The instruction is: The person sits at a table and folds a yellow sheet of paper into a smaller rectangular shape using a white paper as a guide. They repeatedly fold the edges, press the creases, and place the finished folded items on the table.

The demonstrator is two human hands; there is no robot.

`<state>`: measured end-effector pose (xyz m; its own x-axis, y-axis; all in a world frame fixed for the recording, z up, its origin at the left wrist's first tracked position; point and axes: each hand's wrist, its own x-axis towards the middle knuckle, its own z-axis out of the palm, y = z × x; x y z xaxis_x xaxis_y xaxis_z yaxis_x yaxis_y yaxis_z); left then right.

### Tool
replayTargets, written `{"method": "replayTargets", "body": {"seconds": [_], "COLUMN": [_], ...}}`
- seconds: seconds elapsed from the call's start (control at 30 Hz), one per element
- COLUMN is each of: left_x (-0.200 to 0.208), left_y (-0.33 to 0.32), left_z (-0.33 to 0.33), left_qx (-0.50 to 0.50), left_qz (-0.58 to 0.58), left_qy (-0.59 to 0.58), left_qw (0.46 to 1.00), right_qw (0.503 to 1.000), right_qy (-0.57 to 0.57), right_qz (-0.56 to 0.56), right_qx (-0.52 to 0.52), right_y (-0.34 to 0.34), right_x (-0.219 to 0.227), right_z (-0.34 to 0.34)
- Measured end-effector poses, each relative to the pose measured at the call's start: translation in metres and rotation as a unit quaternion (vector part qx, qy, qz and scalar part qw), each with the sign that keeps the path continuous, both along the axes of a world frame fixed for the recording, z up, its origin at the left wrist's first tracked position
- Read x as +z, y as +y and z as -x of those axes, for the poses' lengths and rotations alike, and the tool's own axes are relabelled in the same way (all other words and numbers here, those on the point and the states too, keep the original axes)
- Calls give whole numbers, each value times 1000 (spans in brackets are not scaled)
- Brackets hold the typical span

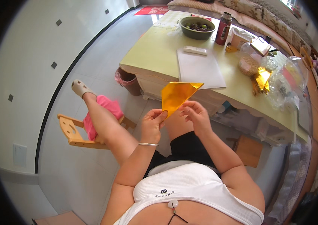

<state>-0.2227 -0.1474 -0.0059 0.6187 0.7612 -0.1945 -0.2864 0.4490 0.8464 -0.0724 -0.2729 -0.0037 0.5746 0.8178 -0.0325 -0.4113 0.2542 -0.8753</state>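
Observation:
A shiny gold sheet of foil paper (174, 95), folded along a slanting edge, is held up over my lap in front of the table. My left hand (153, 120) pinches its lower corner between thumb and fingers. Beside the slanting edge is my right hand (196, 115), its fingers bent close to the paper; whether they grip it is hard to make out. Behind the foil paper, a white sheet (200, 65) lies at the table's edge with a small white stick-shaped object (195, 50) on it.
On the yellow-covered table (151, 52) stand a green bowl of round fruit (197, 28) and a dark red flask (223, 29). Clear plastic bags (284, 80) and more gold foil (264, 78) lie at the right. A wooden chair (69, 129) and a bin (129, 81) are at the left.

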Motion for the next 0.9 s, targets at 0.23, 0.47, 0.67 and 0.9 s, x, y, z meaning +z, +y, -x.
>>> {"method": "replayTargets", "body": {"seconds": [0.23, 0.47, 0.67, 0.9], "left_x": [15, -11, -18, -15], "left_y": [-36, -37, -33, -31], "left_z": [-55, -50, -53, -51], "left_qx": [-96, -168, -189, -214], "left_qz": [-51, -81, -65, -87], "left_qy": [47, 46, 48, 55], "left_qw": [993, 981, 979, 971], "right_qw": [987, 844, 746, 688], "right_qy": [9, -228, -369, -440], "right_qz": [-34, 98, 252, 331], "right_qx": [-158, -475, -493, -473], "right_y": [-7, -122, -194, -150], "right_x": [-13, 29, 49, 60], "right_z": [-16, -153, -250, -276]}}
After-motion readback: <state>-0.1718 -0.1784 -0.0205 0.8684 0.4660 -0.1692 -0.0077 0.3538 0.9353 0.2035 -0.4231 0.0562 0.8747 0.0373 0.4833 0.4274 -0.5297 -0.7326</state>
